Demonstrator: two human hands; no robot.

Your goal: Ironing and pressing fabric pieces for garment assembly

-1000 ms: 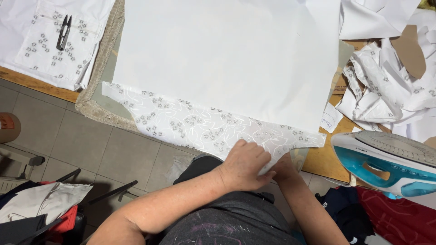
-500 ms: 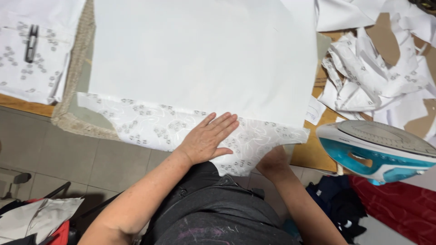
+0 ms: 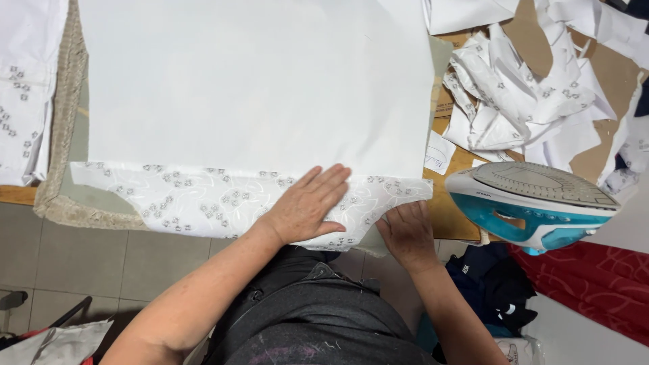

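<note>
Teal-and-white iron (image 3: 534, 206) at table's right edge. Heap of white fabric scraps (image 3: 520, 94) near far right corner. Folded patterned cloth (image 3: 23, 101) at left edge. Small paper tag (image 3: 439, 152) beside heap.

Bright, even light falls from overhead. The large white sheet of paper (image 3: 257, 81) is nearly washed out, with little surface detail. Shadows are soft and short, darkest under the desk edge. Focus is sharp throughout, with slight wide-angle stretching towards the corners.
</note>
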